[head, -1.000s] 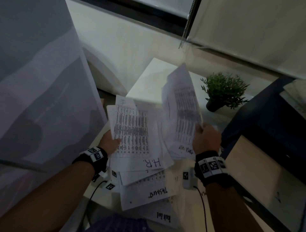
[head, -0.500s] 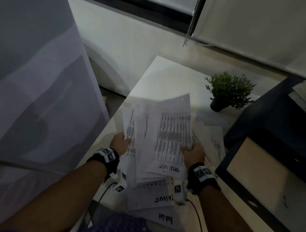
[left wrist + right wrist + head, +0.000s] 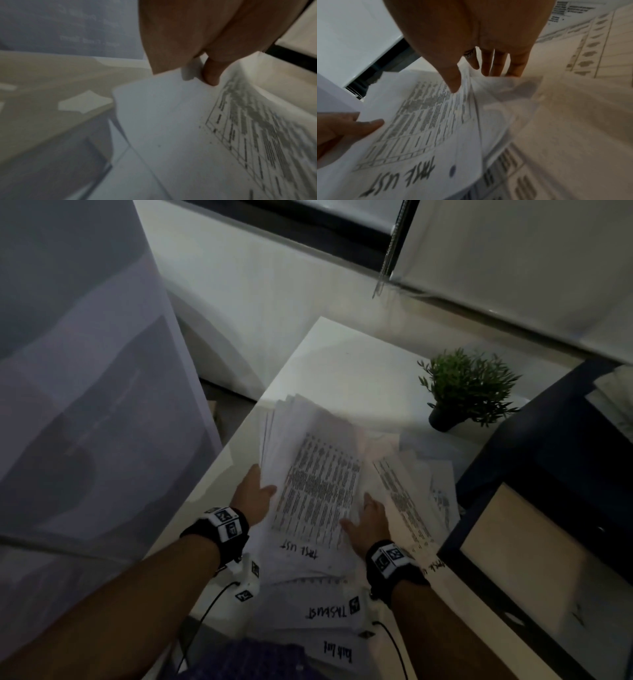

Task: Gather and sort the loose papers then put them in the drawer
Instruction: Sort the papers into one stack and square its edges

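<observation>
My left hand (image 3: 252,497) has its grip pinched on the left edge of the paper stack (image 3: 315,481) — in the left wrist view the thumb (image 3: 211,73) sits on top of the sheets and the rest of the hand goes underneath. My right hand (image 3: 368,523) is a wide, loose grip: fingers (image 3: 498,63) spread and nearly straight, lying against the right side of the same stack, thumb tip (image 3: 453,86) touching the printed top sheet (image 3: 423,125), holding nothing closed. So the stack lies between my two hands, fanned at its far end, top page a table headed "TASK LIST". Under and toward me, more loose papers (image 3: 329,609) spill over the near edge of the white desk (image 3: 346,361); another printed sheet (image 3: 407,501) lies just right of my right hand. Farther out, a small potted plant (image 3: 466,386) stands at the desk's back right, and a dark cabinet (image 3: 555,460) sits beside it — I can't tell from here whether its drawer is open.
</observation>
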